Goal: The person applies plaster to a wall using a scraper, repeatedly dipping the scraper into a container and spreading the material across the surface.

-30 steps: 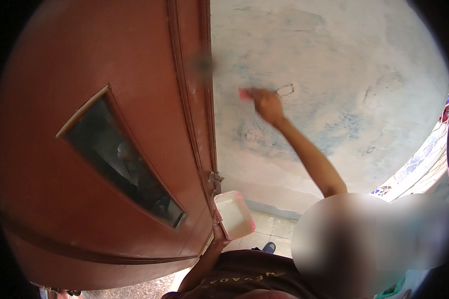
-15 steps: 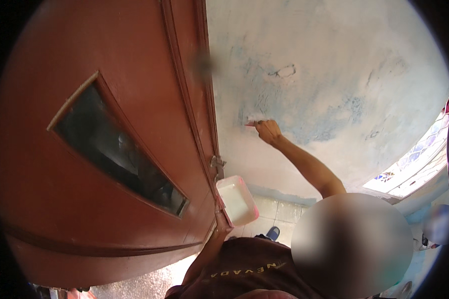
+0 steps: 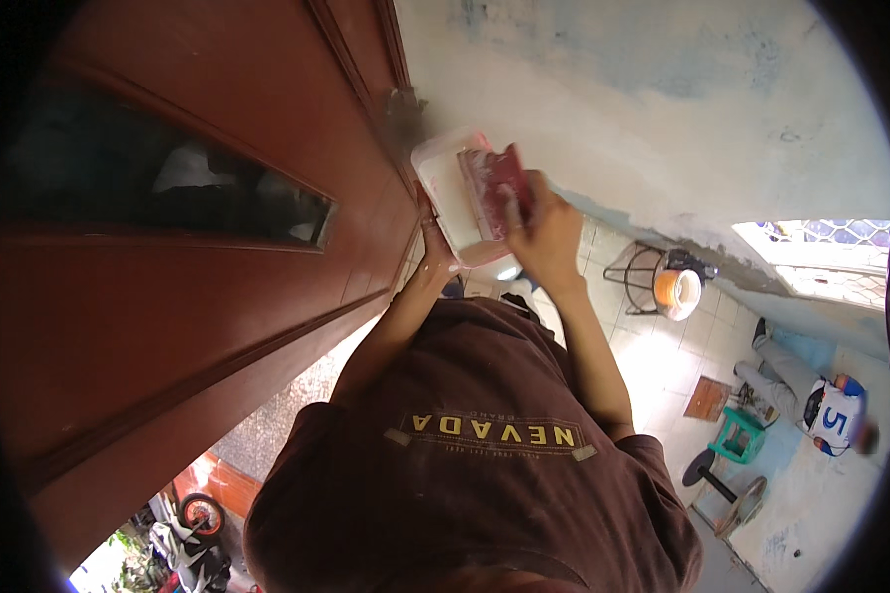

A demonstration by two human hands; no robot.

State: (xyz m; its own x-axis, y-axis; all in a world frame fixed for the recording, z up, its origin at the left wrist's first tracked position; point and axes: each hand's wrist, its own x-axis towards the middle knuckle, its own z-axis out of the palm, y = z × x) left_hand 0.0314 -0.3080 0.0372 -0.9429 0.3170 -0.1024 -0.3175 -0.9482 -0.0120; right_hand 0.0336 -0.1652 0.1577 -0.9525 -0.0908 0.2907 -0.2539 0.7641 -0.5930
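Head view: right hand (image 3: 544,232) grip closed on red scraper (image 3: 499,183) (over tub); left hand (image 3: 435,252) holds white tub (image 3: 445,193)

Soft daylight from lower right, dim door side, fisheye-bent blurry edges.

The tub (image 3: 455,198) sits just right of the door (image 3: 218,296); my scraper (image 3: 499,188) lies in it, the wall (image 3: 663,109) behind.

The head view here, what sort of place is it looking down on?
Probably a house entrance or porch being patched up. A big reddish-brown door stands beside a worn, blotchy wall, with a tiled floor below, where a green stool stands and another person sits.
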